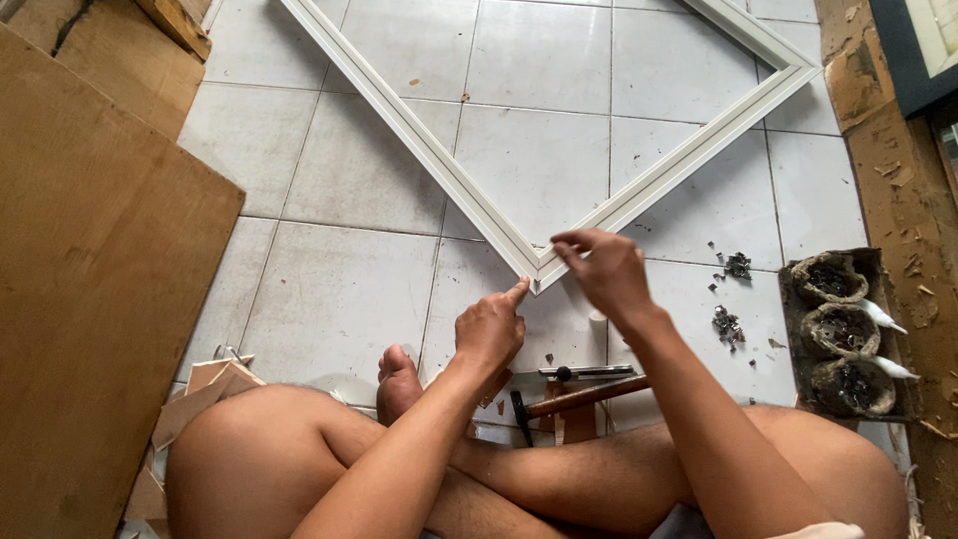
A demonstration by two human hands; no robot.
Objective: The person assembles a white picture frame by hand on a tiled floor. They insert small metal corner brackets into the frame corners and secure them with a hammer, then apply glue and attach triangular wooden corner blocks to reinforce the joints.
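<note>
A white picture frame (439,160) lies flat on the tiled floor, one mitred corner pointing toward me. My left hand (491,329) is loosely curled with its index finger stretched out, the tip touching the frame's near corner. My right hand (604,268) hovers over the same corner, fingertips pinched together right at the joint; whether something small sits between them cannot be made out. A hammer (574,397) with a wooden handle lies on the floor by my crossed legs, just below both hands.
A large brown board (90,269) covers the floor at left. A dark tray (848,334) with three cups of small metal bits stands at right. Loose metal fasteners (728,324) are scattered near it. A thin metal tool (587,371) lies beside the hammer. Wood scraps lie at right.
</note>
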